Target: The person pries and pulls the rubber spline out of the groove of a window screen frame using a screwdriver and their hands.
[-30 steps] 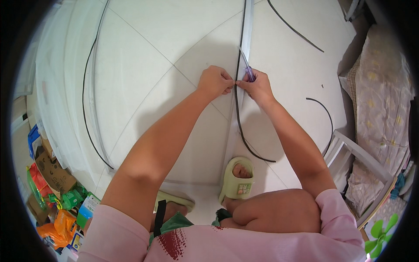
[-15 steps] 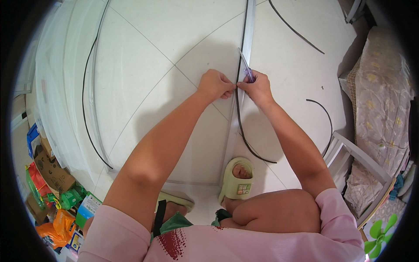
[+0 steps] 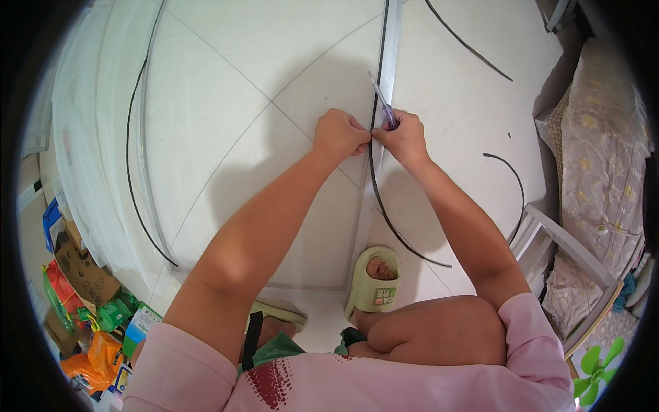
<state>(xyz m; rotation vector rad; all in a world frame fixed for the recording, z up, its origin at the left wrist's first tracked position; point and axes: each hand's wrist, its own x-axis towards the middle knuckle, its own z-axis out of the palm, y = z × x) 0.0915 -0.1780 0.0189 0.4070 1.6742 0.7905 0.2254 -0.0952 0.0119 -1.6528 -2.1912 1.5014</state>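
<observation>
Bright in here, light from overhead behind, soft shadow (image 3: 302,89) on pale floor (image 3: 213,110), black strip (image 3: 372,163) crisp, edges bowed, corners black.

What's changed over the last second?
The lower free end of the black strip swung right and slightly toward the person. The tip of the screwdriver tilted left. No visible grab or release: the right hand still holds the screwdriver, and the left hand is still at the strip. The green slippers stayed put.
</observation>
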